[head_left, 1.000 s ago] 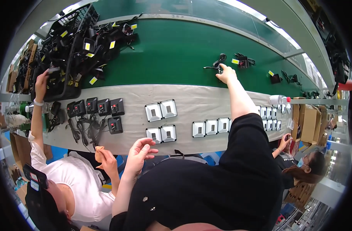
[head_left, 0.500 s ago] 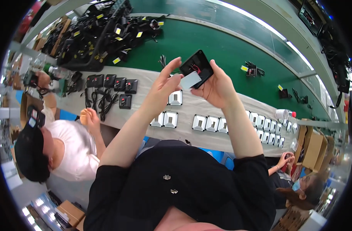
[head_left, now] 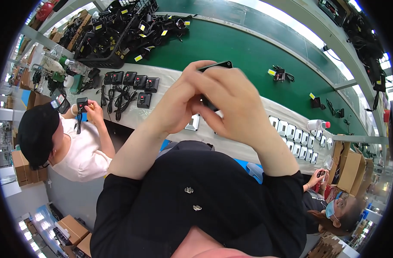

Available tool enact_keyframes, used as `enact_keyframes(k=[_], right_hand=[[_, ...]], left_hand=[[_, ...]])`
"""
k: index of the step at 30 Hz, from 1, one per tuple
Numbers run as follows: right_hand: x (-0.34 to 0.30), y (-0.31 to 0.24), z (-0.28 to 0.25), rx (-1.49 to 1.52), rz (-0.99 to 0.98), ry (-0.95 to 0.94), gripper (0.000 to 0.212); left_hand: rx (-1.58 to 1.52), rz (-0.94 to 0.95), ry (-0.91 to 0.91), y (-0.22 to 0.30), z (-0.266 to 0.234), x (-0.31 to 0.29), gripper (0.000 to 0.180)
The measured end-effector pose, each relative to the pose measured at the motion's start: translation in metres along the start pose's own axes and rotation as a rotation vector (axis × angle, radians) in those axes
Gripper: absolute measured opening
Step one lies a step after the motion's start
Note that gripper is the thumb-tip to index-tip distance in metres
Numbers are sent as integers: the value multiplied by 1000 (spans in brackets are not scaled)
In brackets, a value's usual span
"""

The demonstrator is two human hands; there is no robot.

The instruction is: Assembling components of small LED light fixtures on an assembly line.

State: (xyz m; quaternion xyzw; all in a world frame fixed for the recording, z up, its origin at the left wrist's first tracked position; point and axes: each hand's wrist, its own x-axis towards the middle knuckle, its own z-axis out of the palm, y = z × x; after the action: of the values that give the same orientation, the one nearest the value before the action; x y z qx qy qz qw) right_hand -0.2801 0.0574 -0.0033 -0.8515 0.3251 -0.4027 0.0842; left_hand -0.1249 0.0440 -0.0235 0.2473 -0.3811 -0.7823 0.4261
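Note:
Both my hands meet above the table's front part. My left hand [head_left: 174,101] wraps round a black, open-fronted square housing [head_left: 225,65], of which only the top edge and a dark bit between the hands show. Across it lies my right hand [head_left: 237,96], slightly blurred, with fingers bent over the housing and the left fingers. What the right fingertips grip is hidden. The small white sheet seen earlier is out of sight behind the hands. Below them, part of a silver-white square frame [head_left: 193,123] shows on the table.
Rows of silver-white square frames [head_left: 291,131] stand at the right, near a red-capped bottle [head_left: 315,124]. Black square units with cables [head_left: 140,82] lie left; a black crate [head_left: 112,60] of cabled parts stands beyond. A person [head_left: 82,150] sits left, another [head_left: 329,206] right.
My right hand has turned over and come across the housing onto my left hand. The white sheet has gone from view. At left, the person now holds a black unit up before them.

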Motion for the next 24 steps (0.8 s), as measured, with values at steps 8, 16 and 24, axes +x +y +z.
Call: enact_keyframes(k=[8, 16, 24], right_hand=[[-14, 6, -23, 372, 330, 333, 21], [-32, -2, -25, -18, 63, 118, 31], [-18, -17, -26, -105, 112, 213, 23]], left_hand=[[-80, 82, 114, 7, 7, -13, 48], [97, 240, 250, 4, 17, -16, 42], [407, 521, 240, 1, 18, -15, 42]])
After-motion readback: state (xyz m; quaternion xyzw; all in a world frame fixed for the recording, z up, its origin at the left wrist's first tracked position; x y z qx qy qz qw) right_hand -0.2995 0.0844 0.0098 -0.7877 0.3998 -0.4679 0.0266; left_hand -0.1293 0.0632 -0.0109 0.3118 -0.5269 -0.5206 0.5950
